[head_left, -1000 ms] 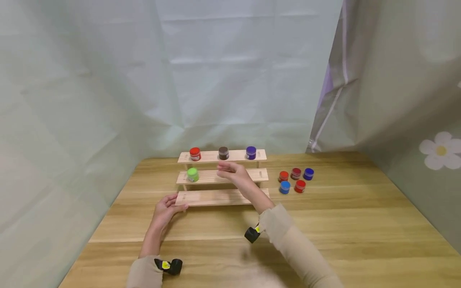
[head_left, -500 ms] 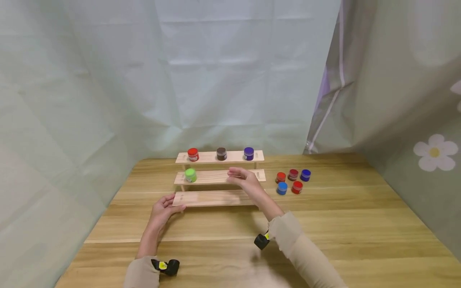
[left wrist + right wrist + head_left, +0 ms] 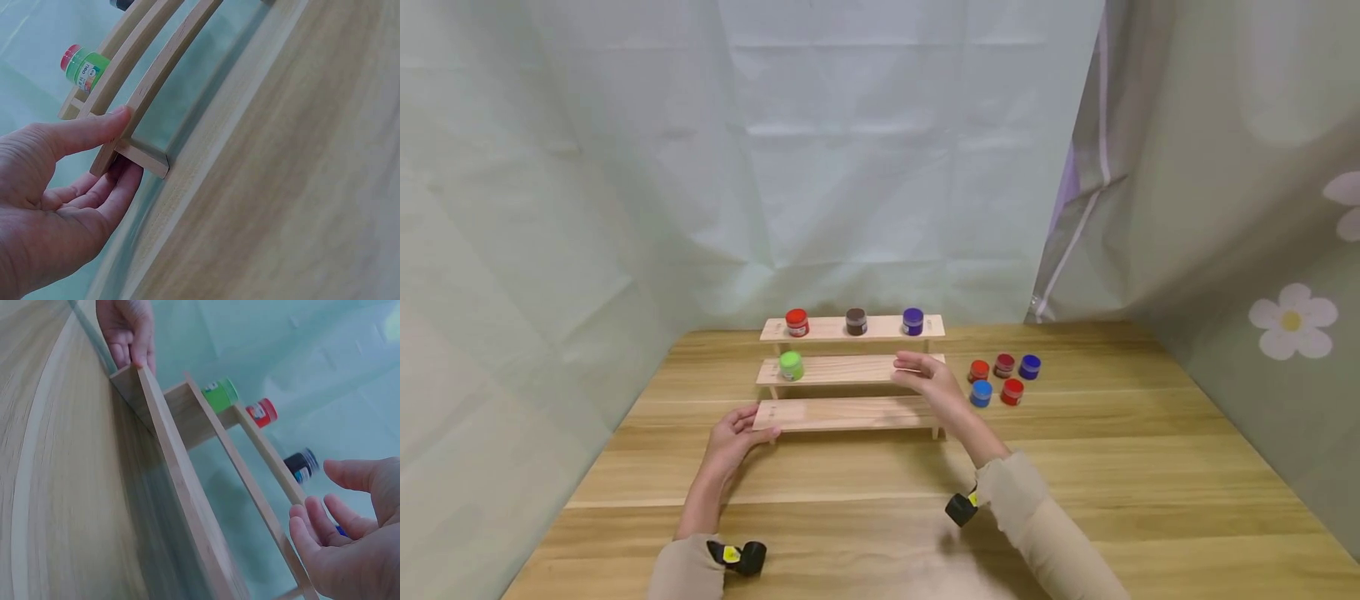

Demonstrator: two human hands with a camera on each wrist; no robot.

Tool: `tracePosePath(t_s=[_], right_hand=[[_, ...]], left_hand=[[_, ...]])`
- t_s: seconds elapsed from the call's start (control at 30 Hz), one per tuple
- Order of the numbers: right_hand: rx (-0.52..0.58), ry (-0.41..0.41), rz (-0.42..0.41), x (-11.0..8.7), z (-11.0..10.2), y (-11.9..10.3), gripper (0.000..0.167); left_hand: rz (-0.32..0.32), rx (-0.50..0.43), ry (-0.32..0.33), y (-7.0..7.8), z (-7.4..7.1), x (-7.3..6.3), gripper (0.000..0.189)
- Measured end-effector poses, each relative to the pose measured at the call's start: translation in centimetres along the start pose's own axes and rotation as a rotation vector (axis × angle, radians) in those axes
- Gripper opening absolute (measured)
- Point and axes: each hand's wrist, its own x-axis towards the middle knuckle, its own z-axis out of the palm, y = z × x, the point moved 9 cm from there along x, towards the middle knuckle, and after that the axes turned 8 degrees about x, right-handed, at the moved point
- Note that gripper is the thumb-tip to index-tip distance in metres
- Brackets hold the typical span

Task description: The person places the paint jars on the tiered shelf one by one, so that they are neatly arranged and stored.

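Observation:
A three-step wooden display rack [image 3: 842,412] stands on the table. My left hand [image 3: 727,440] holds the left end of its lowest board, and the left wrist view shows the thumb [image 3: 103,128] on the board with fingers curled beneath. With nothing in it, my right hand [image 3: 936,390] hovers by the right end of the middle board, its fingers loosely bent. A light green jar [image 3: 791,366] sits at the middle board's left. Along the top board stand a red jar [image 3: 797,322], a dark brown jar [image 3: 856,322] and a purple-blue jar [image 3: 913,322].
Right of the rack, several small jars are grouped on the wooden table [image 3: 1120,467]: two red ones, including a front red jar [image 3: 1012,392], a dark red jar [image 3: 1004,365], a dark blue jar [image 3: 1030,367] and a light blue jar [image 3: 981,393]. Pale curtains [image 3: 880,167] hang behind.
My right hand has moved to the right along the middle board, away from the green jar. The left hand keeps its hold on the lowest board. The head view has shifted slightly.

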Motion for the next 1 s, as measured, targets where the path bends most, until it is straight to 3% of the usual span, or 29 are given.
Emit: tracePosePath(t_s=[0.4, 1.0], right_hand=[[-0.012, 0.044, 0.024, -0.9, -3.1, 0.1, 0.05], [0.034, 0.193, 0.044, -1.5, -11.3, 1.0, 0.049]], left_hand=[[-0.003, 0.005, -0.002, -0.3, -0.2, 0.0, 0.073], [-0.003, -0.01, -0.008, -0.3, -0.1, 0.3, 0.074]])
